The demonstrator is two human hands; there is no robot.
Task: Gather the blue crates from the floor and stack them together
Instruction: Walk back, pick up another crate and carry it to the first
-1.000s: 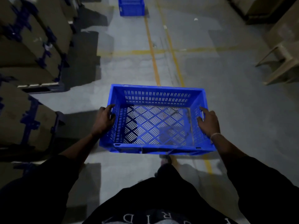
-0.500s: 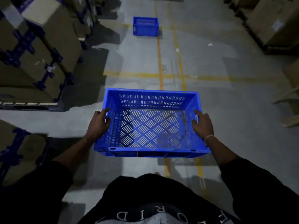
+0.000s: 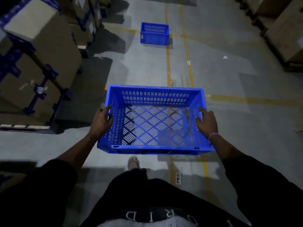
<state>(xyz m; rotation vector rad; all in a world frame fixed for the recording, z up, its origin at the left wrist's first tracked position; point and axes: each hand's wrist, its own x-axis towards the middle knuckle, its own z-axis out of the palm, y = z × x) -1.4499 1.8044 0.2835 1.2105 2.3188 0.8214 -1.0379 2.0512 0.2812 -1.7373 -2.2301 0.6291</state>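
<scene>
I see the near blue crate (image 3: pixel 155 120) held off the floor (image 3: pixel 229 128), empty. My left hand (image 3: pixel 101 121) grips its left wall, fingers curled over the rim; my right hand (image 3: pixel 207 122) grips the right wall likewise. A second blue crate (image 3: pixel 154 33) sits on the floor well ahead, beside stacked cardboard boxes (image 3: pixel 37 63).

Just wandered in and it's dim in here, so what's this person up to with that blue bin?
A person is carrying an empty blue crate, left hand and right hand gripping its short sides. It is held above the floor. A second blue crate sits on the floor ahead along the yellow lines, not yet stacked.
</scene>
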